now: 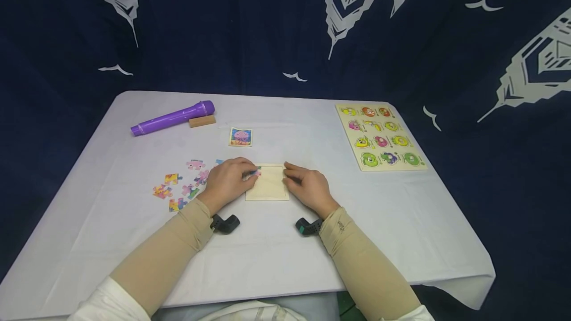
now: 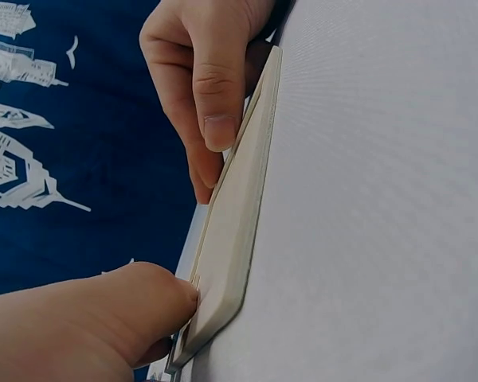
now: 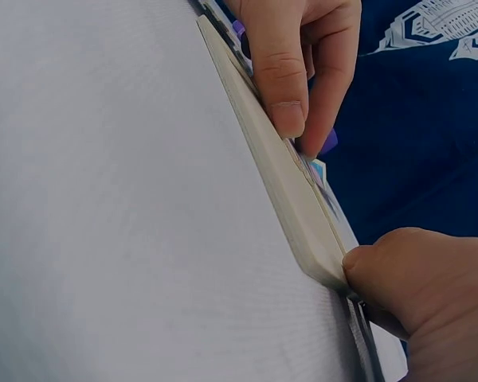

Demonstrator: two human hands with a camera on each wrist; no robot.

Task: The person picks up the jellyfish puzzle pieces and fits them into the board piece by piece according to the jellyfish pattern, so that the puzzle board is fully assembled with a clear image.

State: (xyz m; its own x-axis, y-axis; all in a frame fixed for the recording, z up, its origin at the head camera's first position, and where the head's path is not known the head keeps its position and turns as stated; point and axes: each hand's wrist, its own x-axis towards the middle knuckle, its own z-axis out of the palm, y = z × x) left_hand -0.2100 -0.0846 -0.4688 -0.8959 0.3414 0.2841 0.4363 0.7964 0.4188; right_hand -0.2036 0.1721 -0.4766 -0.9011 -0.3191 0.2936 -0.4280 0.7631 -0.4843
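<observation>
A pale square wooden tray (image 1: 267, 189) lies on the white table, its raised rim also seen in the left wrist view (image 2: 237, 215). At its upper left, my left hand (image 1: 228, 182) pinches a small colourful puzzle piece (image 1: 258, 171) between thumb and fingers, over the tray's inside. My right hand (image 1: 311, 189) grips the tray's right edge with thumb and fingers; in the right wrist view its thumb (image 3: 382, 267) lies against the rim. Loose puzzle pieces (image 1: 173, 178) are scattered left of my left hand, one partly hidden behind it.
A small picture card (image 1: 241, 137) lies behind the tray. At the back left a purple tube (image 1: 171, 119) touches or nearly touches a wooden block (image 1: 202, 121). On the right lies a board with fruit pictures (image 1: 380, 137). A dark blue patterned cloth hangs behind the table (image 1: 383, 241).
</observation>
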